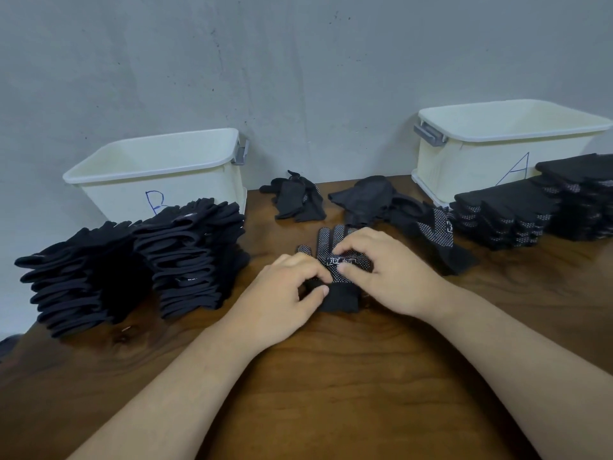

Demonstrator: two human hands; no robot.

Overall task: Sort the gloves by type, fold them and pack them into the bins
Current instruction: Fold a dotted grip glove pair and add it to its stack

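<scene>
A black glove with white dots (326,242) lies flat on the wooden table (331,376), fingers pointing away from me. My left hand (285,293) pinches its cuff at the near left edge. My right hand (384,270) rests on the palm of the glove, its curled fingers and thumb pinching the dotted fabric. Plain black gloves stand in tall folded stacks (139,260) at the left, in front of the white bin marked B (156,171). Dotted folded gloves sit in stacks (517,210) at the right, before the white bin marked A (497,141).
Loose black gloves lie in two small heaps (297,197) (374,197) at the back of the table, between the bins. Another dotted glove (438,234) lies just right of my right hand. A grey wall closes the back.
</scene>
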